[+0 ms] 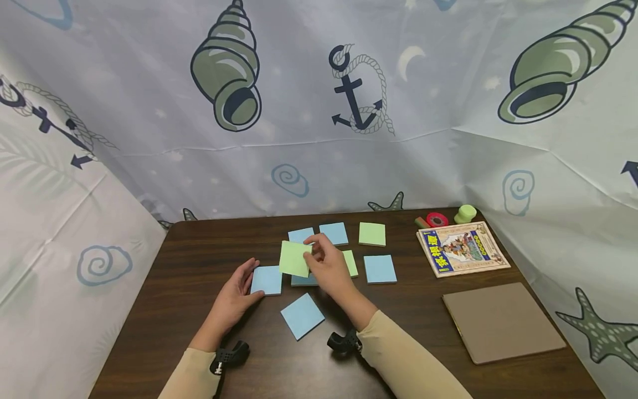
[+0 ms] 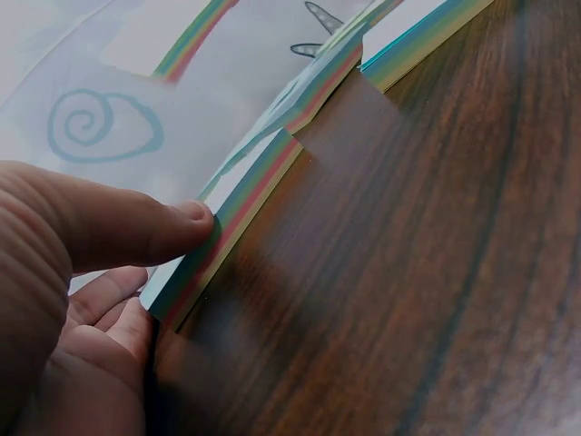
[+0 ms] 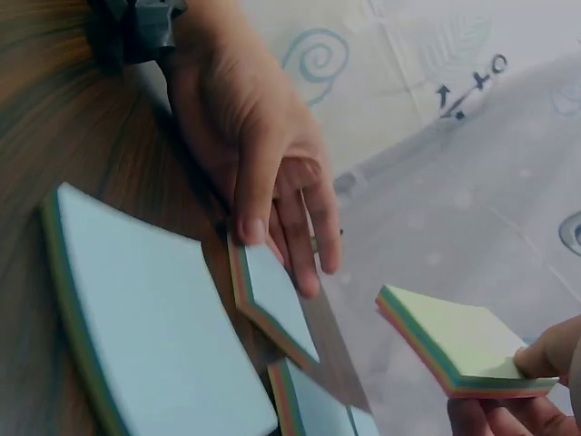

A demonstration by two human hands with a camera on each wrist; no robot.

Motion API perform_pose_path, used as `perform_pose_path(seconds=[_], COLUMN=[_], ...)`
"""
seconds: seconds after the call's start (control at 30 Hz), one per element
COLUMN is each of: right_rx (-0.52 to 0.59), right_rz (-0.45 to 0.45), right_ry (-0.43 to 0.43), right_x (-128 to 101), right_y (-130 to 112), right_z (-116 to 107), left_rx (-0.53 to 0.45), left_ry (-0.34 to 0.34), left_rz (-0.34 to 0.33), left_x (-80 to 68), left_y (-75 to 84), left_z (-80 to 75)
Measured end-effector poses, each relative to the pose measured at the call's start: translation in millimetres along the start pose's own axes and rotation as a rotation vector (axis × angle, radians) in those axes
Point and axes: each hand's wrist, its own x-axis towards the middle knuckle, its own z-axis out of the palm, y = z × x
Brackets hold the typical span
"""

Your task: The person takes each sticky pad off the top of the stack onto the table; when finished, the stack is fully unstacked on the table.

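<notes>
**Sticky-note pads: one lifted, one pinned**

Sticky-note pads sit in a loose cluster mid-table [image 1: 199, 343]. Going left to right:

- Left hand [image 1: 234, 299] rests on the table, fingers straight and relaxed, fingertips against the left edge of a blue pad [image 1: 266, 280]. Left wrist view confirms it: thumb on the pad's side, where the multicolour layers show. Good as a brace; keep the pressure sideways and light so the pad doesn't skate on the wood.
- Loose blue pad [image 1: 302, 315] lies nearest the person, tilted, apart from the rest.
- Right hand [image 1: 326, 266] pinches a green pad [image 1: 295, 259] by its right edge, thumb and fingertips clamped on it, held clear of the table above the cluster. In the right wrist view the pad hangs level from one corner.
- Judgement: a corner pinch lets sheets fan. Grip deeper across the stack and lower it flat, edges squared to the neighbours.
- More pads further right: blue [image 1: 333, 233], green [image 1: 372, 234], blue [image 1: 380, 269].
- Far right, untouched: picture book [image 1: 462, 247], brown board [image 1: 502, 321], tape rolls [image 1: 437, 219].
</notes>
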Motion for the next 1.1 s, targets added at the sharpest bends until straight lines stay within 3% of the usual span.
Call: perform_pose_path(seconds=[0.37, 0.73, 0.9, 1.1], right_rx=[0.076, 0.057, 0.059, 0.017], right_rz=[0.001, 0.023, 0.063, 0.084], right_ry=[0.077, 0.002, -0.004, -0.035], right_x=[-25.7, -70.3, -84.9, -86.5], right_y=[24.6, 51.7, 64.3, 69.8], right_z=[-44.9, -77.1, -83.5, -79.5], left_rx=[0.004, -0.022, -0.024, -0.026], left_ry=[0.022, 0.019, 0.002, 0.008], left_rz=[-0.004, -0.010, -0.008, -0.004], left_x=[-1.6, -0.7, -1.7, -3.6], left_y=[-0.5, 0.8, 0.6, -1.6], left_z=[-0.9, 0.3, 1.8, 1.1])
